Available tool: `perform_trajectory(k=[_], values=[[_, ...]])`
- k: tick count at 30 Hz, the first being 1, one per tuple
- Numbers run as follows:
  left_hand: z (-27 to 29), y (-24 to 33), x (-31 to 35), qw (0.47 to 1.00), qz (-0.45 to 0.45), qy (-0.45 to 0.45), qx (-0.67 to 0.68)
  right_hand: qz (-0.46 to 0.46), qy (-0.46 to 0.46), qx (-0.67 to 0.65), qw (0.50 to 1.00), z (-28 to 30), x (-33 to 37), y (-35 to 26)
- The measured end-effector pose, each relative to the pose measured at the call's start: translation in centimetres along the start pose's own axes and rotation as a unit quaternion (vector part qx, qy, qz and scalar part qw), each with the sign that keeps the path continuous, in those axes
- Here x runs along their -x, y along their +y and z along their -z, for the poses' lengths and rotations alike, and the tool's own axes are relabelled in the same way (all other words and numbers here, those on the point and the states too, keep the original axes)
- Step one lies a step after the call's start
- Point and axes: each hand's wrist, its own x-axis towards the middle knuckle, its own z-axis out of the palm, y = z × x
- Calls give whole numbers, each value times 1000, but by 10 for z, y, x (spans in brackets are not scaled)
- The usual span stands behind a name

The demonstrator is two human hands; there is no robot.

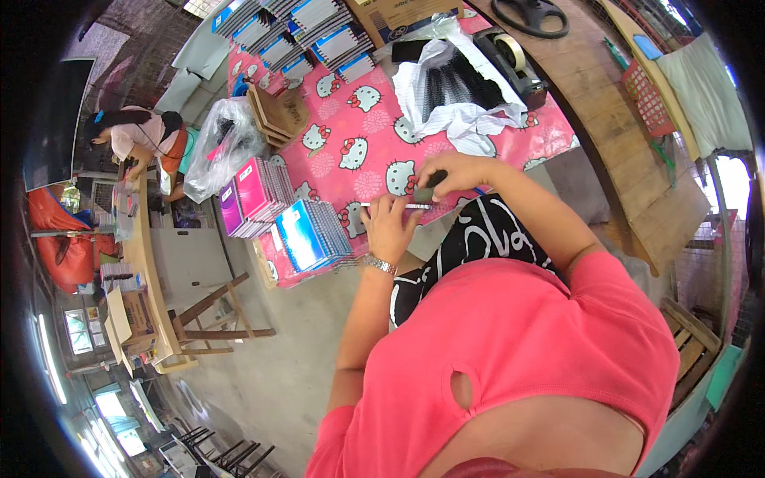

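Note:
At the near edge of the pink table cover [362, 171], my left hand [386, 231] lies with its fingers spread over a thin, pale-edged item [417, 206], perhaps a notebook; most of it is hidden beneath the hand. My right hand [458, 174] is just beyond and to the right, its bent fingers closed round a small dark grey block-like piece [426, 193]. Left of my hands, a stack of blue-covered spiral notebooks [307, 239] stands by the table edge. Behind it is a stack of pink and purple notebooks [259, 195].
More notebook stacks [319, 36] fill the far left. Black coils [462, 84] lie on white wrapping, beside a tape dispenser [514, 68]. Wooden boards [275, 115] and a clear plastic bag [223, 143] sit left. Another person [143, 131] works at a separate table.

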Motion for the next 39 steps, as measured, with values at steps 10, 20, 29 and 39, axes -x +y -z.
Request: perform_trajectory(k=[10,20,29,39], values=[[2,-5,-2,999,0,42,35,127,-29,-454,882,-8,1,-1],[3,-2,-5,998,-11,41,42,88,38,-49,994,0,-12,8],[1,-10,-6,996,15,47,75,39,72,-128,988,-2,-26,4],[-1,-22,-3,989,21,74,128,46,121,436,891,-40,-25,-29]])
